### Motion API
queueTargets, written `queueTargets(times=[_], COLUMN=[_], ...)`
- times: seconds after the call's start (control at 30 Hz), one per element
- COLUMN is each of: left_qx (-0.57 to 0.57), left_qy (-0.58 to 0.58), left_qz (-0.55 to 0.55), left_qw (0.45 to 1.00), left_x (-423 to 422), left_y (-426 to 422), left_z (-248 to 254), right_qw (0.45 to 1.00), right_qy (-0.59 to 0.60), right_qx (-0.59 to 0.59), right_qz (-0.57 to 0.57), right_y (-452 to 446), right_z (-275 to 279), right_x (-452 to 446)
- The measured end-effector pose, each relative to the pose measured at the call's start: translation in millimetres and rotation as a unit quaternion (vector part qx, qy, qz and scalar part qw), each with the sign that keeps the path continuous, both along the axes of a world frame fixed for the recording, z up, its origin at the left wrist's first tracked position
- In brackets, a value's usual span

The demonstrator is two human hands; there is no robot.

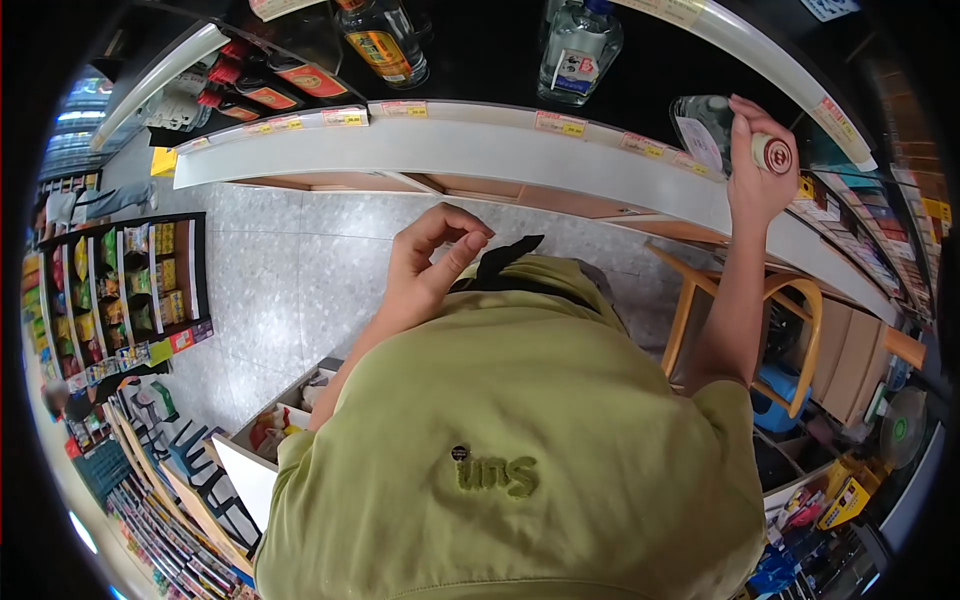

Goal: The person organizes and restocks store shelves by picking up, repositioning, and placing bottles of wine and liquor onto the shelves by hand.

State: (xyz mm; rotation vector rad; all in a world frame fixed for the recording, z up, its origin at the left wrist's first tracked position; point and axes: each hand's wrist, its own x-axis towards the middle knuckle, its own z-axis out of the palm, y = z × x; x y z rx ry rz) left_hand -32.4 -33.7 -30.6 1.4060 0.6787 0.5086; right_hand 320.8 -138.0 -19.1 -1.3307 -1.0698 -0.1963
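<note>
Toward the right of the white-edged shelf (480, 140), a clear bottle (706, 112) is held by the right hand (757, 188), the fingers wrapped around it just below the red-and-white cap (775, 155); whether the bottle's base is supported cannot be told. The left hand (423, 262) is held before the green shirt (500, 390), its fingers curled and the thumb set near the index finger (contact between them cannot be made out). Farther left on the shelf, a blue-capped bottle (580, 62) and an orange-labelled bottle (384, 50) are displayed above price tags (560, 124).
</note>
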Motion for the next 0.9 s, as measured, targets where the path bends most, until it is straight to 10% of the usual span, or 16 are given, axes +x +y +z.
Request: queueTargets(times=[0.9], left_qx=[-0.014], left_qy=[0.027], left_qz=[0.026], left_qw=[0.999], left_x=[-1.4], left_y=[-11.9], left_z=[-5.8], right_qw=[0.963], right_qy=[0.015], right_qx=[-0.246], right_qz=[0.11], right_y=[64.6], right_z=[-21.0], right_x=[71.8])
